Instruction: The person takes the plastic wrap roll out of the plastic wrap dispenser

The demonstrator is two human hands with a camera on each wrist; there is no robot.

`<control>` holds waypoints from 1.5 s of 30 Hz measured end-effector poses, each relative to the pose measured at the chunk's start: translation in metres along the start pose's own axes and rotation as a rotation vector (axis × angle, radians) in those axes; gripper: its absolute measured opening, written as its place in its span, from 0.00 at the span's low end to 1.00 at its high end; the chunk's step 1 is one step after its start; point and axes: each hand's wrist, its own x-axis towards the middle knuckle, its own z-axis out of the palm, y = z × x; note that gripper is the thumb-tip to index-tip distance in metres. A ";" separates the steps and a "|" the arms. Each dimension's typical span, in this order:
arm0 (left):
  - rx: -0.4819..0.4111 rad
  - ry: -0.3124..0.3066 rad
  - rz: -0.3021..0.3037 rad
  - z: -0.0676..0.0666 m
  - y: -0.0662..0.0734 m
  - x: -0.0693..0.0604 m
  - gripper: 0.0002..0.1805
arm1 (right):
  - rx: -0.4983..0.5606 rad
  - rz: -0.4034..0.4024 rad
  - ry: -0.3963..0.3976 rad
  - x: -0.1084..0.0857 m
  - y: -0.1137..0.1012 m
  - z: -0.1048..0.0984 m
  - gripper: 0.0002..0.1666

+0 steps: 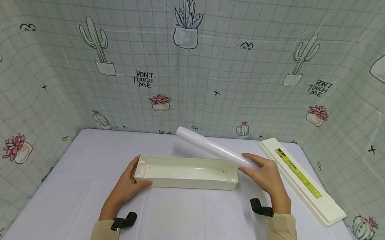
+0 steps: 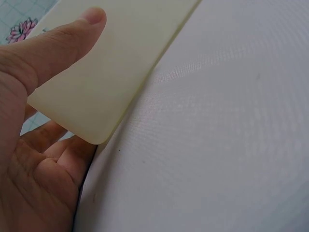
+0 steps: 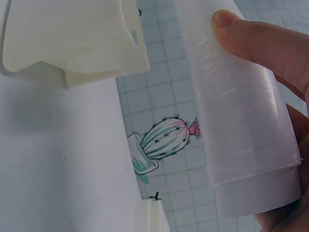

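One white roll [image 1: 207, 144] slants over the right rear of one open box [image 1: 187, 184], contact unclear. Right hand [image 1: 267, 175] grips it, masking its near end from overhead. Left hand [image 1: 128, 186] grips box's left end, fingers partly hidden. One lid [image 1: 301, 181], tabletop [image 1: 184, 221] right.
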 end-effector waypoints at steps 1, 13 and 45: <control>0.003 0.000 -0.002 0.000 0.000 0.000 0.61 | 0.004 0.006 0.002 0.000 0.001 -0.001 0.29; 0.006 -0.001 -0.017 0.003 0.002 -0.001 0.61 | 0.000 0.018 0.054 -0.004 0.010 -0.006 0.29; -0.003 -0.002 -0.020 0.000 0.005 -0.003 0.62 | -0.013 0.119 0.124 -0.008 0.030 -0.027 0.32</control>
